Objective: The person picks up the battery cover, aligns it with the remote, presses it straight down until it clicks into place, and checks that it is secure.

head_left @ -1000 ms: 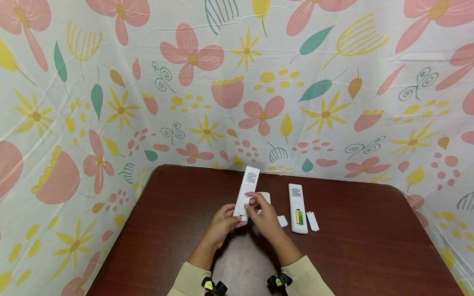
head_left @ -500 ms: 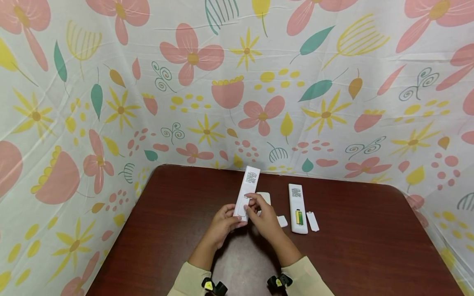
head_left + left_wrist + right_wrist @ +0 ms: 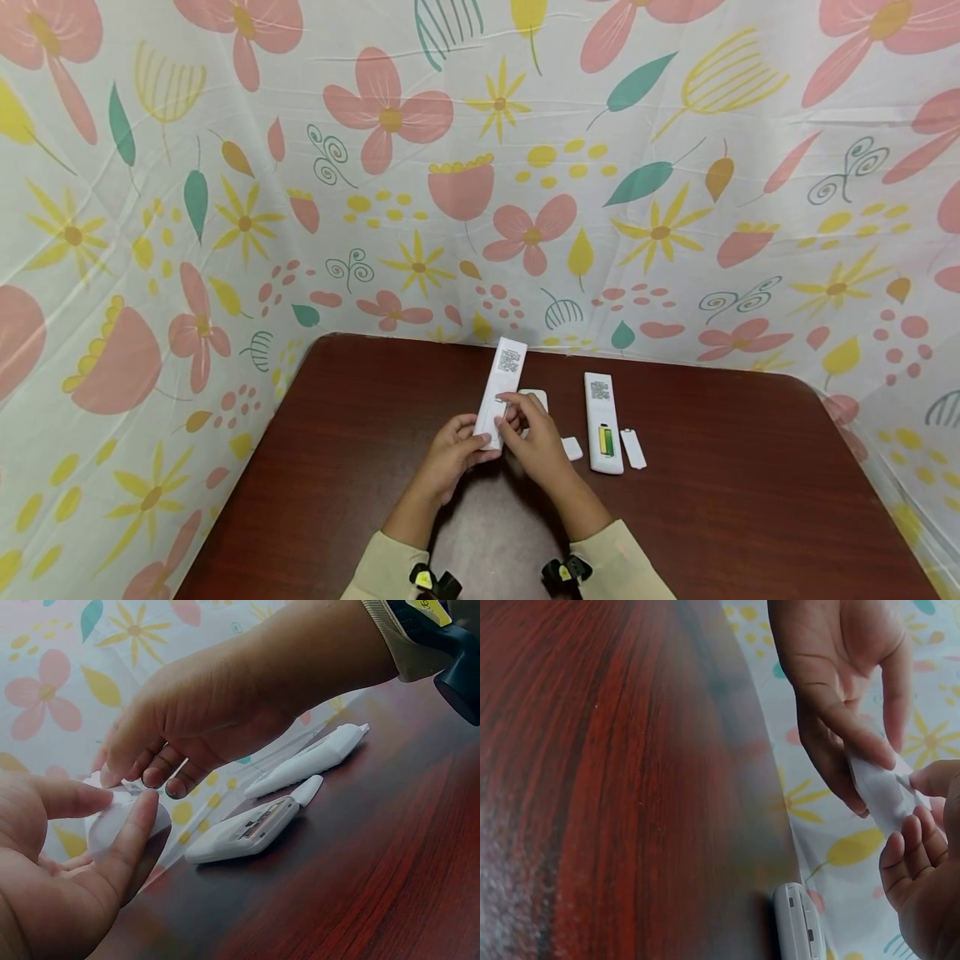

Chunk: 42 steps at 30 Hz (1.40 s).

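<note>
White remote (image 3: pixel 503 379) in the left grip (image 3: pixel 447 458) bears unreadably small print (image 3: pixel 509 360).

Left fingers (image 3: pixel 133 836) curled; right fingers (image 3: pixel 916 846) bent; forearms (image 3: pixel 411 512) angled inward

Three remotes (image 3: pixel 510 365) (image 3: pixel 536 402) (image 3: pixel 602 407), two loose covers (image 3: pixel 633 448) (image 3: pixel 572 448), one left grip (image 3: pixel 448 457), one right grip (image 3: pixel 538 440), one table (image 3: pixel 735 500)

held remote (image 3: pixel 510 358): white, dark print | bench (image 3: pixel 720 500): red-brown, wood-grained | cloth (image 3: pixel 292 83): white, pink-yellow-green floral | battery bay (image 3: pixel 606 442): yellow, green | sleeves (image 3: pixel 622 560): beige
</note>
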### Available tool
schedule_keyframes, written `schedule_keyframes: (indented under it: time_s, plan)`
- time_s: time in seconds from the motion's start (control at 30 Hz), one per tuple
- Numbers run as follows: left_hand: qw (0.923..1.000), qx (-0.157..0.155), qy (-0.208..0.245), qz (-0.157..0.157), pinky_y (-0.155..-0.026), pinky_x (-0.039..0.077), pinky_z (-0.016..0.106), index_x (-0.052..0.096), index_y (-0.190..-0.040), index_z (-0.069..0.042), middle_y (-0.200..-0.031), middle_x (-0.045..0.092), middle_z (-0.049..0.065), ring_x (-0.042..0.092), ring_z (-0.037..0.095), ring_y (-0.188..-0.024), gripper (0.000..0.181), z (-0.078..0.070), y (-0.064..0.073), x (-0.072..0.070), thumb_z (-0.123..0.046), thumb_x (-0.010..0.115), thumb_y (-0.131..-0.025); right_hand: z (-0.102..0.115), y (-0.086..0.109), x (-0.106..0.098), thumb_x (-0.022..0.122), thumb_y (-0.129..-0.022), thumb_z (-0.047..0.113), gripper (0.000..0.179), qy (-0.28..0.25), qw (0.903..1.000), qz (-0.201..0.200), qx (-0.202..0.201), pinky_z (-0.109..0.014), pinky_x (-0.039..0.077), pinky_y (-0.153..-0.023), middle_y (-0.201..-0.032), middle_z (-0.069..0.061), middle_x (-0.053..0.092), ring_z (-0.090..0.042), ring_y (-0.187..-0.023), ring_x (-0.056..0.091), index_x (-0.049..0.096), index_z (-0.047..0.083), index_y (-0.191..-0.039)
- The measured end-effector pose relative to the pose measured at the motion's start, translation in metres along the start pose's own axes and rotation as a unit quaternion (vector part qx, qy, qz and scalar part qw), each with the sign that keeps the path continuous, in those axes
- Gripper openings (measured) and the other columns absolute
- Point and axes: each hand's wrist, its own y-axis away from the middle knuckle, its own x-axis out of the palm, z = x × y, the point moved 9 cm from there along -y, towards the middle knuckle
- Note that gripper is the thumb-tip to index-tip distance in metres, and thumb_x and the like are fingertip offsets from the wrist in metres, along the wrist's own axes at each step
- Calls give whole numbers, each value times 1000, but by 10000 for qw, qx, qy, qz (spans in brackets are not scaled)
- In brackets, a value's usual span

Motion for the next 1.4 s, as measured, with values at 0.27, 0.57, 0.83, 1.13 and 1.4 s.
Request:
schedule_keyframes:
  time_s: [0.27, 0.57, 0.83, 1.13, 1.4]
  plan:
    - [10000, 80, 37, -43, -82, 62, 30, 39, -134, 11, -116, 67, 13, 70, 15, -93, 43, 1, -2, 1, 1, 58, -97, -3, 0, 0, 72, -91, 4, 35, 70, 10000, 0, 1, -24, 53, -68, -88, -4, 56, -8, -77, 55, 65, 8, -125]
    - [10000, 28, -45, -81, -82, 61, 30, 39, -135, 10, -118, 66, 16, 70, 16, -92, 44, 1, -1, -1, 0, 59, -96, -8, 0, 1, 72, -91, 5, 37, 32, 9998, 77, 182, -20, 51, -67, -85, -3, 57, -6, -76, 54, 62, 9, -127]
    - [9999, 89, -110, -64, -82, 62, 31, 38, -135, 12, -125, 63, 26, 70, 16, -91, 46, 1, 0, -1, 0, 60, -96, -16, 0, -1, 71, -94, 14, 48, 53, 9977, -154, 664, -20, 47, -63, -84, -1, 59, -7, -71, 53, 50, 10, -138]
    - [9999, 96, -91, -45, -83, 61, 31, 38, -135, 11, -127, 61, 29, 70, 15, -91, 45, 3, -1, 0, 1, 59, -96, -24, 1, -5, 72, -95, 21, 62, -86, 9927, -544, 1072, -20, 48, -70, -110, -14, 60, -17, -84, 56, 42, 6, -147]
    - [10000, 89, -7, 43, -81, 61, 31, 39, -134, 10, -120, 65, 20, 70, 16, -93, 44, 2, -1, 4, 2, 59, -95, -38, 4, 4, 65, -99, 37, 60, -881, 9744, -211, 2056, -28, 53, -87, -124, -11, 69, -20, -102, 66, 44, 12, -150]
